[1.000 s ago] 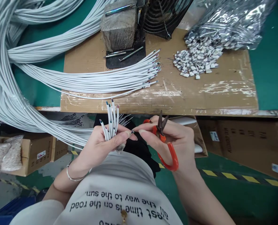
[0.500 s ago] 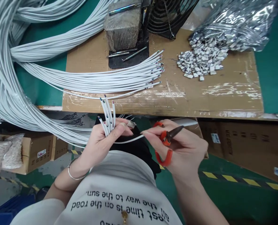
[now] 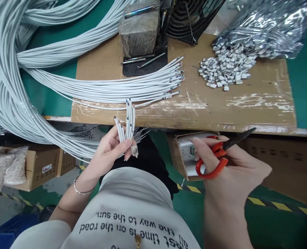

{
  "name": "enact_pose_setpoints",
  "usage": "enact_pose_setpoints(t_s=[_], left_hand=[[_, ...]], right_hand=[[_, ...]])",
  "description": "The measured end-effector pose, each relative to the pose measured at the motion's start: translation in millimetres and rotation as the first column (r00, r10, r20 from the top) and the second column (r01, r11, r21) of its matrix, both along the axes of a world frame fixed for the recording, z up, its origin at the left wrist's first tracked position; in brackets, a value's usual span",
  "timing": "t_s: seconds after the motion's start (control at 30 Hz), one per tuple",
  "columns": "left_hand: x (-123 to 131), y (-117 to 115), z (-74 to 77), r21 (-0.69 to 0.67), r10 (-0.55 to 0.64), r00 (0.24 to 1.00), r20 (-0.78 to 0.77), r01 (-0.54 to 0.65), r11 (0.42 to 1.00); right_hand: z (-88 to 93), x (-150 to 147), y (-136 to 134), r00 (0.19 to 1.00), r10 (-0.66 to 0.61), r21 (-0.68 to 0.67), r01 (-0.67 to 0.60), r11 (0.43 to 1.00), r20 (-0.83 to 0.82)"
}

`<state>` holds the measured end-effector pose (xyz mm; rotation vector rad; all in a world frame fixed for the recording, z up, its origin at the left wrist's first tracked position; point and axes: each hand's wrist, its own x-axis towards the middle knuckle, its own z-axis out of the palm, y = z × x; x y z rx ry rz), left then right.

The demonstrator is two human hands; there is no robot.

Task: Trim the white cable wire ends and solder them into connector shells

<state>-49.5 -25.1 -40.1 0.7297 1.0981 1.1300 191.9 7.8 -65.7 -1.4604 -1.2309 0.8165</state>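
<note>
My left hand (image 3: 109,150) is closed around a small bunch of white cable ends (image 3: 127,121), held upright just below the bench edge, their tips overlapping the cardboard sheet (image 3: 247,103). My right hand (image 3: 228,166), well apart to the right, grips the orange-handled scissors (image 3: 218,157), fingers through the loops, blades shut and pointing up to the right. An open box (image 3: 180,162) sits under that hand. On the cardboard lie fanned cables (image 3: 117,88), a pile of metal clips (image 3: 226,71) and a metal block (image 3: 139,29).
</note>
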Motion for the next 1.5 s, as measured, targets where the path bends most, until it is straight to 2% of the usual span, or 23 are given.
enact_pose_setpoints(t_s=[0.13,0.27,0.4,0.5,0.67,0.93,1.13,1.2,1.33,1.4,1.5], left_hand=[[2.3,-0.2,4.5,-0.070,-0.006,1.000,-0.012,0.005,0.998],[5.0,0.2,7.4,-0.107,0.007,1.000,-0.001,-0.007,0.994],[8.8,-2.0,6.6,-0.130,-0.001,1.000,0.005,0.001,0.991],[12.1,-2.9,9.0,-0.161,0.029,0.998,-0.063,-0.039,0.986],[14.9,0.1,19.1,-0.163,0.027,0.985,-0.173,-0.056,0.985],[13.3,-1.7,21.2,-0.161,-0.012,0.995,-0.098,-0.004,0.987],[14.9,-4.5,23.4,-0.149,-0.031,0.999,-0.035,0.026,0.989],[15.3,-4.0,24.4,-0.151,-0.041,0.999,-0.025,0.036,0.988],[14.1,-2.4,23.5,-0.181,-0.056,0.998,-0.002,0.055,0.982],[13.4,-1.5,22.7,-0.193,-0.071,0.997,-0.018,0.066,0.979],[13.6,0.0,23.2,-0.184,-0.086,0.995,-0.059,0.074,0.980]], right_hand=[[8.4,-22.2,2.1,0.982,0.173,-0.009,-0.174,0.985,-0.069],[18.2,-42.3,3.6,0.930,0.345,-0.032,-0.352,0.935,-0.128],[22.3,-55.3,6.4,0.892,0.407,-0.085,-0.429,0.899,-0.196],[22.1,-61.1,7.7,0.868,0.430,-0.107,-0.466,0.878,-0.246],[20.8,-62.5,8.2,0.839,0.420,-0.127,-0.486,0.865,-0.347],[21.1,-56.0,10.9,0.789,0.411,-0.126,-0.515,0.848,-0.456],[16.0,-57.0,8.6,0.766,0.432,-0.051,-0.514,0.856,-0.477],[13.3,-56.2,10.2,0.782,0.377,-0.054,-0.462,0.885,-0.496],[10.0,-46.9,15.8,0.834,0.196,-0.054,-0.260,0.964,-0.516],[9.6,-39.4,16.6,0.864,0.236,-0.048,-0.286,0.957,-0.445],[11.4,-28.3,14.5,0.871,0.439,-0.065,-0.462,0.884,-0.222]])
